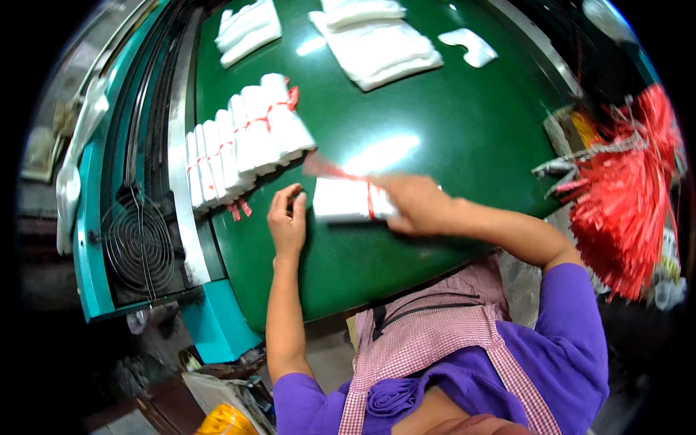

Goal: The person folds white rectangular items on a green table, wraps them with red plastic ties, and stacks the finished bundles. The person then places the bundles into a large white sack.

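Observation:
A folded bundle of white plastic bags (339, 200) lies on the green tabletop (406, 254) in front of me. A red plastic strip (370, 201) goes around it, with a blurred loose end stretching to the upper left. My right hand (424, 206) is closed over the bundle's right part, beside the strip; its fingertips are partly hidden and smeared. Just left of the bundle, my left hand (288, 217) is raised, holding nothing, with thumb and fingers bent but apart. Several white rolled bundles (243, 134) tied with red strips stand in a row farther left.
Stacks of white bags (380, 54) and a smaller white pile (249, 32) lie at the far side, near a loose white piece (470, 48). Red strips (616, 210) hang in a thick bunch at the right. A metal rail and wire fan guard (138, 243) border the left.

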Motion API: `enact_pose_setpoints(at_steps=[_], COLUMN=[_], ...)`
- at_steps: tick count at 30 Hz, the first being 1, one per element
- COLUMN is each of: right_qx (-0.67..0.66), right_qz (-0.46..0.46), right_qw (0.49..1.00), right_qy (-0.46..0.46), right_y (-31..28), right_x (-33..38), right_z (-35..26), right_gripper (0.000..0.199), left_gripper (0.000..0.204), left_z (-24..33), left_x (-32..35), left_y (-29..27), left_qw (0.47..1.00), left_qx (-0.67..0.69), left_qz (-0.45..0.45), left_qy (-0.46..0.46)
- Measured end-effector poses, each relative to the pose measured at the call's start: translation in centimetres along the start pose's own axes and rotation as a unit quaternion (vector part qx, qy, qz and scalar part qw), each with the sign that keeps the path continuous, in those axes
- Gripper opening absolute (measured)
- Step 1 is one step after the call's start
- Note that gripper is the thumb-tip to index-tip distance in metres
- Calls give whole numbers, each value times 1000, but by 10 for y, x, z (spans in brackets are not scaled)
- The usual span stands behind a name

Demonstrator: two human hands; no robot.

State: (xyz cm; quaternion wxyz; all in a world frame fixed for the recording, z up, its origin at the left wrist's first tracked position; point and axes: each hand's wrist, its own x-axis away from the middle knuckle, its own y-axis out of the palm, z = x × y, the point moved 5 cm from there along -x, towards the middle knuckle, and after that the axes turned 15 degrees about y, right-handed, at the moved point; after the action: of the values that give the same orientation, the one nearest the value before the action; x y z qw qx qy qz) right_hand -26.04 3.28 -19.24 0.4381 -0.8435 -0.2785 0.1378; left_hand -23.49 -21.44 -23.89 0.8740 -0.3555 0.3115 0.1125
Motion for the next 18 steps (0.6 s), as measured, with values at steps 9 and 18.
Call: enact_pose_setpoints(at_steps=[9, 18], right_qx=[17, 307], right_qz=[261, -29], right_qw=[964, 935], right_qy=[42, 172], right_y=[-52, -77], right_x=[-204, -243], right_z=[56, 129], right_gripper=[50, 75], left_gripper=[14, 13], left_z=[-12, -11], left_x=[5, 7], left_y=[-3, -1], left_qw=[995, 996], left_qx=[10, -6], left_qz=[35, 27], left_qy=[-94, -83])
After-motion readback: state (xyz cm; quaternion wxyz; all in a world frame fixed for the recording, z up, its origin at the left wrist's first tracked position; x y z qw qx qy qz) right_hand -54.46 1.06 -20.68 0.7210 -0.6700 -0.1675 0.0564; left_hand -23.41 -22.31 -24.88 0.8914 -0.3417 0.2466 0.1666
